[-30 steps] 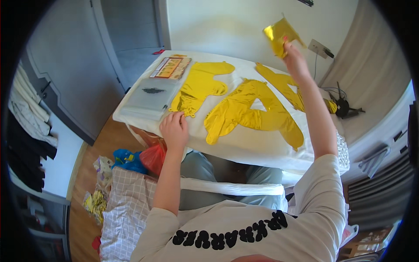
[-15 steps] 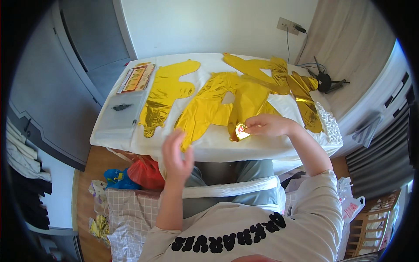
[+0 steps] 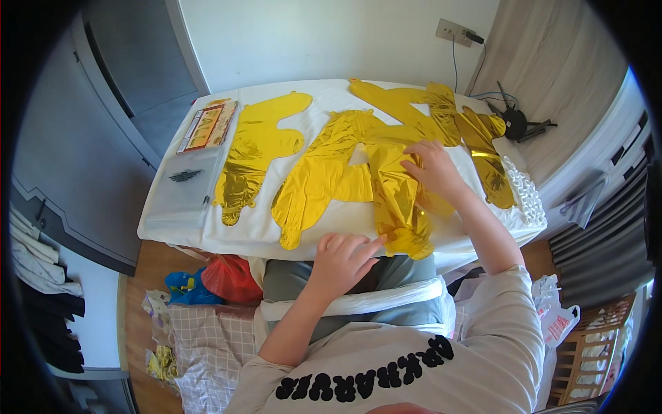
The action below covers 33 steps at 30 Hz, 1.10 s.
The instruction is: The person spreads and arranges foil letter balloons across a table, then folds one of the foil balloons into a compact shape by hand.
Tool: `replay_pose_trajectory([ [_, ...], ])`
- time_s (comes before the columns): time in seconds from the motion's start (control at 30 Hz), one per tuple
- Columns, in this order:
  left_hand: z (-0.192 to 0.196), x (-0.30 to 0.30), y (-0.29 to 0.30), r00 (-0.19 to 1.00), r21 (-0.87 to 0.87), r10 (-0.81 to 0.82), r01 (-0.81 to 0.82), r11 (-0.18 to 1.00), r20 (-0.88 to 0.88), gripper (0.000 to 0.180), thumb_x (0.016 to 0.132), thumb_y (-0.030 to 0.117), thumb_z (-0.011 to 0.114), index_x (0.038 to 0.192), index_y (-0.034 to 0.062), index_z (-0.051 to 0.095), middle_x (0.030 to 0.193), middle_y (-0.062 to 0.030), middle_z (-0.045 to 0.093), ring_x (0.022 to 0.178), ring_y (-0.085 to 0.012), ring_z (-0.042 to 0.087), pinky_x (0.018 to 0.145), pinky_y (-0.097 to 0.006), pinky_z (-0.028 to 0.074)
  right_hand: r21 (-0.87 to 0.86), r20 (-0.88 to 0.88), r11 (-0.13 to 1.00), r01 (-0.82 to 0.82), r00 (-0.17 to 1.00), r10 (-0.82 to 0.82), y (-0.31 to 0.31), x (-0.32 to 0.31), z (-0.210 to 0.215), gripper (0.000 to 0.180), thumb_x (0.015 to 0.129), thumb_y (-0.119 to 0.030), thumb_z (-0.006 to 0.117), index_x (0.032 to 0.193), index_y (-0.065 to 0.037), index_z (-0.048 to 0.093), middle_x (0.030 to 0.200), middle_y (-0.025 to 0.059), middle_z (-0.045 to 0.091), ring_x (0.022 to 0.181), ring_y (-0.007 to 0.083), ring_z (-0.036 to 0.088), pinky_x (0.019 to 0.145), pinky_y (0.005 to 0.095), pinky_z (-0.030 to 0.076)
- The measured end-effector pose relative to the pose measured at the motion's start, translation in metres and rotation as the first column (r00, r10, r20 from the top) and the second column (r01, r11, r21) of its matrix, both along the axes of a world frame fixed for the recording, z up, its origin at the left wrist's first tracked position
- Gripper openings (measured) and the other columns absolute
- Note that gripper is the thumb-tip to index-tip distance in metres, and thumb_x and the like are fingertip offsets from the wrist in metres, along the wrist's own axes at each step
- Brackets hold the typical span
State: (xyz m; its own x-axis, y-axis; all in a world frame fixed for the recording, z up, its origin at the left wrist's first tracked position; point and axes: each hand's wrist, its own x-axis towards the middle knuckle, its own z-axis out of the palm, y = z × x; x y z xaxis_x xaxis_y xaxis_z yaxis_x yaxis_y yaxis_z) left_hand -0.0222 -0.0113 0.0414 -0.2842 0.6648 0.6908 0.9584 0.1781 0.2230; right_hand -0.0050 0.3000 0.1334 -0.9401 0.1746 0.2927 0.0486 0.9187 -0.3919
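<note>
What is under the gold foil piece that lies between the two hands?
Another gold foil shape and the white tablecloth show beside this foil piece and seem to continue below it; what else it covers cannot be seen.

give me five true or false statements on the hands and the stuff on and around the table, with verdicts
1. The right hand is at a gold foil balloon. True.
2. The left hand is at the red plastic bag. False: it is by the near end of that same balloon.
3. The red plastic bag lies on top of the white-covered table. False: it is below the front edge, next to a blue bag.
4. A clear plastic packet lies at the table's left end. True.
5. The black router is on the left side. False: it is at the right.
</note>
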Motion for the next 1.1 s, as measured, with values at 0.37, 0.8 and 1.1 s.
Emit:
replay_pose_trajectory([
  [0.37,-0.012,-0.021,-0.022,0.971,0.200,0.238,-0.241,0.950,0.036,0.021,0.079,0.016,0.081,0.096,0.0200,0.069,0.105,0.0020,0.067,0.100,-0.0203,0.061,0.095,-0.040,0.037,-0.056,0.015,0.998,-0.035,0.999,0.036,-0.001,-0.046,-0.018,0.060,0.095,-0.032,0.073,0.147,-0.010,0.054,0.141,0.0186,0.058,0.136,0.0370,0.049,0.117,0.0463,0.038],
  [0.8,-0.024,-0.004,-0.052,0.936,0.271,0.274,-0.328,0.905,0.220,0.018,0.081,0.013,0.078,0.095,0.0157,0.067,0.102,0.0000,0.068,0.098,-0.0210,0.061,0.098,-0.040,0.032,0.075,-0.028,0.995,-0.067,0.997,0.069,0.011,-0.079,-0.028,0.017,0.088,-0.022,0.078,0.100,-0.009,0.079,0.100,0.0098,0.075,0.105,0.0323,0.067,0.095,0.0457,0.052],
  [1.1,-0.030,-0.001,-0.048,0.744,0.448,-0.091,-0.296,0.844,0.662,0.022,0.084,0.005,0.076,0.099,0.0096,0.061,0.108,-0.0090,0.069,0.101,-0.0247,0.063,0.094,-0.039,0.032,0.318,-0.145,0.948,-0.029,0.986,0.079,-0.013,-0.057,0.080,0.010,0.088,-0.014,0.075,0.091,-0.005,0.075,0.098,0.0100,0.073,0.102,0.0311,0.067,0.088,0.0437,0.053],
])
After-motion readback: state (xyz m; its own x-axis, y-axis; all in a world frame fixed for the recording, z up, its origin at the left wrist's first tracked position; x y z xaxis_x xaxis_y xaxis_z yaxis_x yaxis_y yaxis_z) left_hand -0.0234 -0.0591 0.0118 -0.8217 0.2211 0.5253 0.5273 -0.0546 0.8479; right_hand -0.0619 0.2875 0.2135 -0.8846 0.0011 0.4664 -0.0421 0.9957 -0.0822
